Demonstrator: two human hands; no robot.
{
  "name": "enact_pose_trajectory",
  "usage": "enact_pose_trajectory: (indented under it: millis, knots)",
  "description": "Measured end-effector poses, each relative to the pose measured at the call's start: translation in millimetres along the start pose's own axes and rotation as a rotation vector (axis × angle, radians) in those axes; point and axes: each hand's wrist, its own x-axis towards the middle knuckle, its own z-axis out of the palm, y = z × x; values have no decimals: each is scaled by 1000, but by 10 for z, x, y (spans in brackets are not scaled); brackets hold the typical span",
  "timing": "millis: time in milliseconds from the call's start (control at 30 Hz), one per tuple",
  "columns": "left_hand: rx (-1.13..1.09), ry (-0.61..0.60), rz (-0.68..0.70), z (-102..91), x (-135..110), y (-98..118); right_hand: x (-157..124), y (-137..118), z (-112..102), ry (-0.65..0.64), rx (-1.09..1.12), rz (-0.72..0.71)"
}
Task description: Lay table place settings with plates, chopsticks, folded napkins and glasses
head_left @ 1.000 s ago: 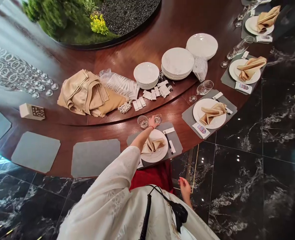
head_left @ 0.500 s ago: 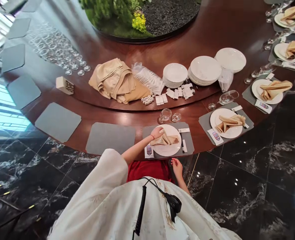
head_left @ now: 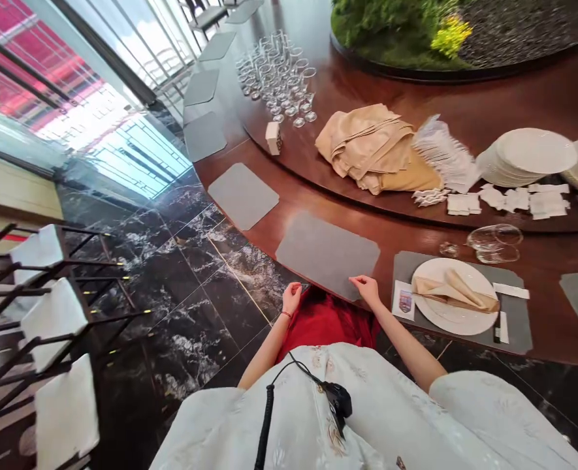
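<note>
My left hand [head_left: 292, 297] hangs just off the table's front edge, its fingers curled in, with nothing visible in it. A thin red bracelet circles that wrist. My right hand [head_left: 366, 290] is over the near right corner of a bare grey placemat [head_left: 325, 251]; its fingertips are drawn together and no object shows between them. Whether it touches the mat I cannot tell. To its right, a white plate [head_left: 458, 321] bears a folded beige napkin [head_left: 458, 291]. A small white packet [head_left: 404, 301] lies on the mat left of that plate.
On the raised inner ring stand stemmed glasses [head_left: 283, 78], a heap of beige cloths [head_left: 371, 147], stacked plates [head_left: 528, 153] and small white pieces [head_left: 546, 201]. Two glasses [head_left: 494, 241] are behind the set plate. White-seated chairs [head_left: 66, 405] stand at left on dark marble floor.
The view has swung left along the table. My left hand has let go of the folded napkin and come off the plate. My right hand has come up over the bare placemat.
</note>
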Motion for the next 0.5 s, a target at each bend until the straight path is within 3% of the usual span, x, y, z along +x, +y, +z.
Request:
enact_pose_trajectory:
  millis: [100,200,267,367,500]
  knots:
    - [3,12,-19,-259,169,6,312,-110,318,34,103,127]
    - [31,-57,47,-262,522,180,783,-211,345,124,159,193]
    - [71,-111,110,-125,861,413,1190,-286,211,223,190,264]
    - [86,-194,203,198,1503,933,1851,-404,-174,452,330,434]
    - [56,-268,135,549,2558,1798,2546,-477,-774,720,591,559]
